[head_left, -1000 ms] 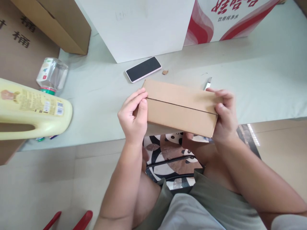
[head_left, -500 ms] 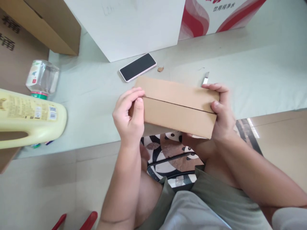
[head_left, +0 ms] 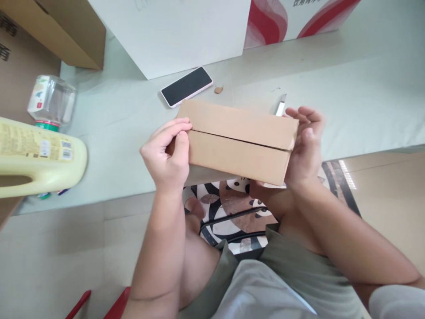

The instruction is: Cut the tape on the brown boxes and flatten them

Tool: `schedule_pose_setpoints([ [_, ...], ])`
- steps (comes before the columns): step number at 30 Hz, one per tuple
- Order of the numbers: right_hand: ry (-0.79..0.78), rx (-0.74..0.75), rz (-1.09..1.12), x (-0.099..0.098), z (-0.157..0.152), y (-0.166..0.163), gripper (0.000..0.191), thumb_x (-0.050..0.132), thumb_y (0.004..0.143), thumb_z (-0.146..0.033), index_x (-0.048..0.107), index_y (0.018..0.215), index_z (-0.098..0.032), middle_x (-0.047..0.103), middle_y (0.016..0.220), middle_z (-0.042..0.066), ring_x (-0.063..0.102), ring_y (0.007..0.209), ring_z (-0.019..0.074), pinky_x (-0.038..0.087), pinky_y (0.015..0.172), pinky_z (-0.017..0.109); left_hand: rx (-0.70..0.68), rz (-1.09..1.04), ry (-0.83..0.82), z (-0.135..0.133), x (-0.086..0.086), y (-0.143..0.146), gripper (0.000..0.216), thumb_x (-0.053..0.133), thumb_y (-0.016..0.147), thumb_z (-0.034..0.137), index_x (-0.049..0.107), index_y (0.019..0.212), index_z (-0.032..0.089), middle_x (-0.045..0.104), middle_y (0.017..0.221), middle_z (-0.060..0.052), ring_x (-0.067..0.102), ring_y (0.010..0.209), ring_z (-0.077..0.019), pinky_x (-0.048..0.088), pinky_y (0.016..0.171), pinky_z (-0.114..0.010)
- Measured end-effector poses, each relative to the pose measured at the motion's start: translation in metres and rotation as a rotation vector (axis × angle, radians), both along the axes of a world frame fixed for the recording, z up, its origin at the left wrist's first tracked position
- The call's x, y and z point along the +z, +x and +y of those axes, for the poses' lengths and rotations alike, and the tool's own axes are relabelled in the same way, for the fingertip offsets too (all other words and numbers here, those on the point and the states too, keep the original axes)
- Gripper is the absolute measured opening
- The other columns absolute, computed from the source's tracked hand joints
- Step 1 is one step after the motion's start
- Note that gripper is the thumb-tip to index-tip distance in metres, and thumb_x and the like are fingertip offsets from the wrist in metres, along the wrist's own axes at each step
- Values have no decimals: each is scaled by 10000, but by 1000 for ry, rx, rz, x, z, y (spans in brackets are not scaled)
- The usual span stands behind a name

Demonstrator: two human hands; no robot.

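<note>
Cardboard box (head_left: 234, 149) has its flaps (head_left: 239, 126) folded in, a thin untaped gap between, your left hand (head_left: 168, 155) pinching its left end, your right hand (head_left: 306, 148) half-open at its right.

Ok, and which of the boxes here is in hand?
The small brown box: left hand grips one end, right hand is at the other. No hand touches the white box, the red-and-white box or the brown carton at far left.

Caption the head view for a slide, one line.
The left hand grips one end of a cardboard box, the right hand open at the other, a phone lying beyond on the table.
</note>
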State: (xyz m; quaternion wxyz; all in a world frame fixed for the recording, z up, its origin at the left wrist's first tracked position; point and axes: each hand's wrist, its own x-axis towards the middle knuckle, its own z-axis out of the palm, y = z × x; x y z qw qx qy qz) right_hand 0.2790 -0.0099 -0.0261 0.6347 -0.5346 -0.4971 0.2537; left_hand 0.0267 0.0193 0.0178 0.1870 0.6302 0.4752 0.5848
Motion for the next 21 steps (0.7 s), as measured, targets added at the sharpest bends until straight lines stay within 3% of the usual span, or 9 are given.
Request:
schedule_pose_setpoints([
  [6,-227,29,99,2,3,3,317,364,974,-488,497,1233,-363,591,1365,43,591,1328,267,501,1121,555,71,-53,-28,4,4,-7,220,629,874,101,810,871,226,807,992,-2,761,1017,-185,577,1033,-357],
  [8,-234,51,118,2,3,0,348,387,969,-495,479,1274,-355,572,1416,49,574,1354,274,484,1145,568,100,-147,-37,9,3,-12,244,620,852,64,815,861,211,811,972,-6,760,995,-179,579,1009,-351],
  [14,-146,346,24,9,-4,-11,575,400,940,-629,406,1443,-351,424,1624,35,354,1563,278,369,1267,572,205,-466,-52,20,1,-24,228,616,751,45,809,771,166,801,836,-6,746,891,-164,574,895,-309],
  [17,-103,357,-127,17,-13,-15,645,442,923,-638,306,1506,-399,285,1706,-7,220,1624,293,332,1282,614,238,-650,-216,22,3,-29,169,638,684,81,790,706,152,776,765,-10,711,798,-154,560,761,-273],
  [21,-98,322,-328,26,-26,-18,759,542,896,-625,160,1534,-474,3,1757,-77,-93,1649,322,178,1306,701,231,-824,-536,20,8,-26,83,714,672,154,756,741,135,762,783,-23,681,772,-165,553,680,-275],
])
